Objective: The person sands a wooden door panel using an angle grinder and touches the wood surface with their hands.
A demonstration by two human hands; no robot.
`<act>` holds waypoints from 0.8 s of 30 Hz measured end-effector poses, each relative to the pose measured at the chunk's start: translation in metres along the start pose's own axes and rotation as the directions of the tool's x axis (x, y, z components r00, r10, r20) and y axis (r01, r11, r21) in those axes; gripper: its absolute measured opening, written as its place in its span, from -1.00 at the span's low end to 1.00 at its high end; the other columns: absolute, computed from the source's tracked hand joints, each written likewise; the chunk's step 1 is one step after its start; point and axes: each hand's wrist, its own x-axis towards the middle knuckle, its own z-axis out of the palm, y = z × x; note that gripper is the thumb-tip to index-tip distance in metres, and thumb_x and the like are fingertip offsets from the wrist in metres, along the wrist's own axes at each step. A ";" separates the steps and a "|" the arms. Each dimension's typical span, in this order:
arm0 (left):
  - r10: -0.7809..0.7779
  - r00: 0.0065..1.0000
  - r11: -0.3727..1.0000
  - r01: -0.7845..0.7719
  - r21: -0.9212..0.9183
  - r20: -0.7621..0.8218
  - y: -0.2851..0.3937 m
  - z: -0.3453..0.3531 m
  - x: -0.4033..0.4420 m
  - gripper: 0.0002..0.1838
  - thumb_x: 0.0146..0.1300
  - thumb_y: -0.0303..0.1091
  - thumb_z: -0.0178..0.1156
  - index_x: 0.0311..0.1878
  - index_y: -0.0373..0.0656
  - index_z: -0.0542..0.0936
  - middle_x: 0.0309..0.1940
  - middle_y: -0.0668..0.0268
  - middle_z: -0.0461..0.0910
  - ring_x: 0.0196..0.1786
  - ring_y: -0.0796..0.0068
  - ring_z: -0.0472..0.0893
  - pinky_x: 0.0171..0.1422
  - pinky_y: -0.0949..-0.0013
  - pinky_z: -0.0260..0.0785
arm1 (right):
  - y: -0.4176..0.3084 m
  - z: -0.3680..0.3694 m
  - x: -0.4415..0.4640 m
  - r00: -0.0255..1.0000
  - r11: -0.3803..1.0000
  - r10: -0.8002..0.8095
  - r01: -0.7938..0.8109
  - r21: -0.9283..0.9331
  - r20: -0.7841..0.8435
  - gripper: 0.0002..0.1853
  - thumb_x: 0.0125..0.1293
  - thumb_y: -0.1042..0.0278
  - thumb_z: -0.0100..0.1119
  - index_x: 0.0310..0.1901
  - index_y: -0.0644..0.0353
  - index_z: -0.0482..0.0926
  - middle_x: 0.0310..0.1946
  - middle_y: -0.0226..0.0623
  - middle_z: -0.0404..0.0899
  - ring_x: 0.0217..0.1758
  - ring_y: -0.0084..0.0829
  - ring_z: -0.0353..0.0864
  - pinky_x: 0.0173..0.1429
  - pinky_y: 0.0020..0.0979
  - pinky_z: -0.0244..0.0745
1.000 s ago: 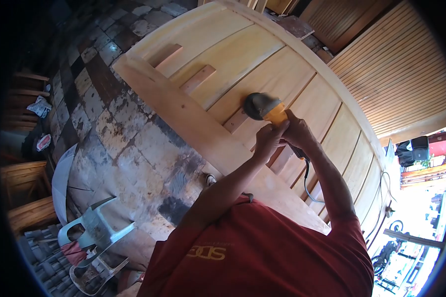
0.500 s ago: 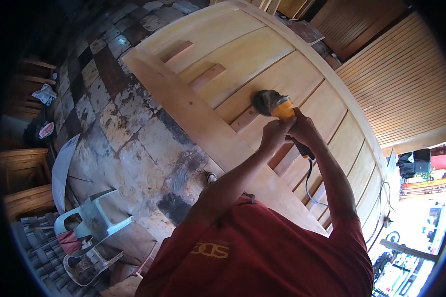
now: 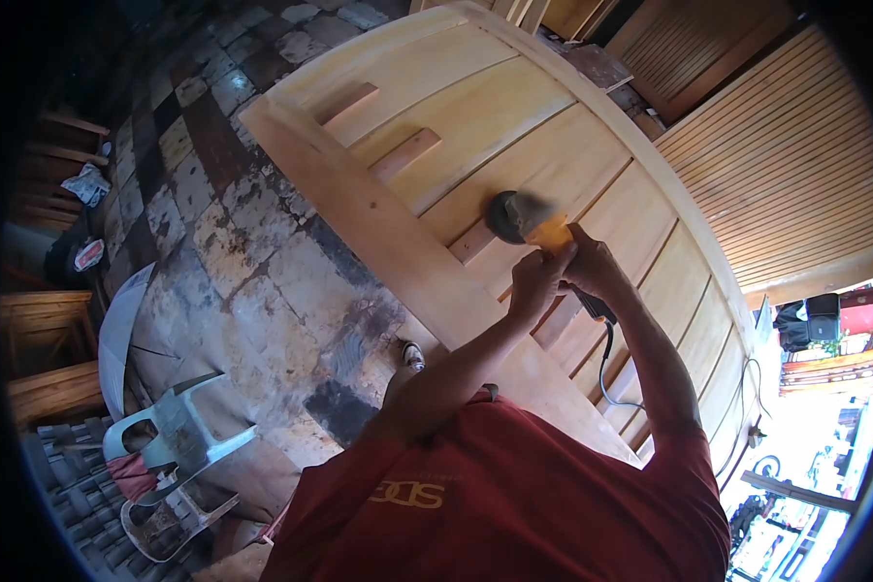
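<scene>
A yellow angle grinder (image 3: 550, 233) with a dark round disc (image 3: 503, 216) is over a large pale wooden panel (image 3: 543, 126). The disc's edge is at a short wooden block (image 3: 472, 242); contact is hard to tell. My right hand (image 3: 594, 262) is wrapped around the grinder's body. Beside it, my left hand (image 3: 537, 279) is closed on the tool's near side, its fingertips partly hidden. A power cord (image 3: 606, 359) runs from the grinder's rear down across the panel.
More short wooden blocks (image 3: 405, 155) lie on the panel. A worn tiled floor (image 3: 262, 262) spreads to the left, with a pale plastic chair (image 3: 189, 427) on it. Slatted wood panelling (image 3: 786, 165) stands at the right. One shoe (image 3: 413, 355) shows near the panel's edge.
Both hands and the grinder have shifted slightly down and left. The disc now sits nearer the short wooden block, and its guard looks blurred.
</scene>
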 end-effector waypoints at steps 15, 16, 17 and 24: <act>-0.083 0.995 0.997 0.083 -0.010 -0.047 0.006 -0.032 -0.057 -0.49 0.56 0.02 0.36 -0.01 -0.38 0.59 -0.12 0.10 0.71 -0.06 0.31 0.82 0.12 0.18 0.83 | -0.041 0.015 -0.037 0.993 1.000 0.020 -0.022 0.013 0.119 -0.29 0.22 0.01 0.57 0.34 0.04 0.48 -0.13 0.04 0.83 0.04 0.08 0.84 0.13 -0.04 0.72; -0.074 0.996 0.997 0.074 0.001 -0.044 0.004 -0.036 -0.063 -0.48 0.56 0.02 0.35 0.00 -0.39 0.59 -0.12 0.10 0.71 -0.05 0.31 0.82 0.13 0.18 0.83 | -0.044 0.017 -0.041 0.991 1.000 0.020 -0.020 -0.008 0.131 -0.29 0.22 0.01 0.56 0.34 0.03 0.48 -0.13 0.04 0.83 0.04 0.09 0.84 0.13 -0.02 0.72; -0.065 0.997 0.998 0.065 0.011 -0.039 0.002 -0.039 -0.068 -0.48 0.57 0.02 0.35 0.01 -0.39 0.58 -0.13 0.10 0.71 -0.04 0.31 0.82 0.13 0.19 0.83 | -0.047 0.019 -0.044 0.990 0.999 0.021 -0.017 -0.028 0.142 -0.29 0.23 0.02 0.56 0.34 0.03 0.48 -0.14 0.04 0.82 0.04 0.10 0.84 0.13 -0.01 0.72; -0.084 0.996 0.996 0.084 -0.026 0.008 0.012 -0.024 -0.032 -0.48 0.56 0.02 0.36 0.02 -0.39 0.59 -0.12 0.08 0.71 -0.01 0.30 0.82 0.10 0.18 0.84 | -0.026 0.015 -0.019 1.000 1.000 -0.003 0.003 -0.011 0.017 -0.34 0.26 -0.10 0.50 0.23 0.09 0.47 -0.19 0.11 0.81 -0.01 0.20 0.82 0.04 0.09 0.71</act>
